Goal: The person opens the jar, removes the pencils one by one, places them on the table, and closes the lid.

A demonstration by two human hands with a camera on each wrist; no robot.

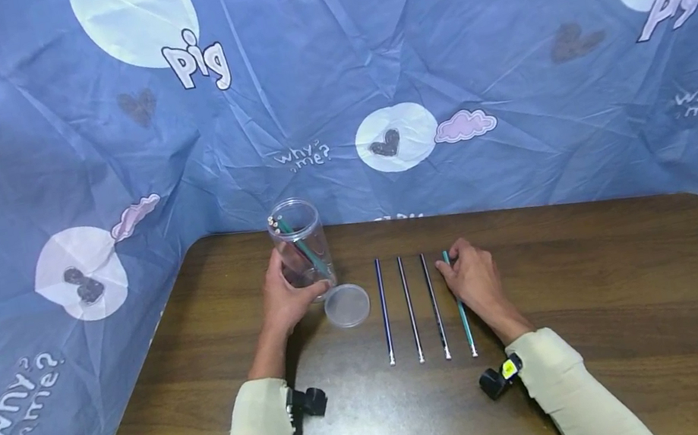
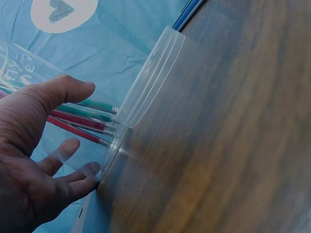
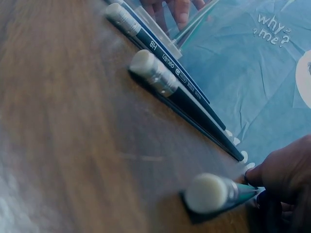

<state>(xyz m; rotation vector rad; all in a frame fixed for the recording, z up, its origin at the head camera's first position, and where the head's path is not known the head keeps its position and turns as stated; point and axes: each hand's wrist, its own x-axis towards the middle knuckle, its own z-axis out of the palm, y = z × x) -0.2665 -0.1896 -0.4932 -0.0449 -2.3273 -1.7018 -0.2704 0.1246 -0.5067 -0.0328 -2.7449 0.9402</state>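
Note:
My left hand (image 1: pixel 288 293) grips a clear plastic jar (image 1: pixel 298 226) low on its side, thumb and fingers around the wall. Several pencils lean inside the jar; green pencils (image 2: pixel 99 104) and red pencils (image 2: pixel 80 121) show through it, eraser ends down. On the right, my right hand (image 1: pixel 472 278) pinches a teal pencil (image 1: pixel 465 321) near its far end, with the pencil lying on the table and its white eraser toward me. Beside it lie a black pencil (image 1: pixel 435 303), a dark pencil (image 1: pixel 409 307) and a blue pencil (image 1: pixel 384 312), roughly parallel.
A round clear lid (image 1: pixel 347 305) lies flat on the wooden table (image 1: pixel 612 297), just right of the jar's base. Blue printed cloth (image 1: pixel 313 85) hangs behind the table and along its left side.

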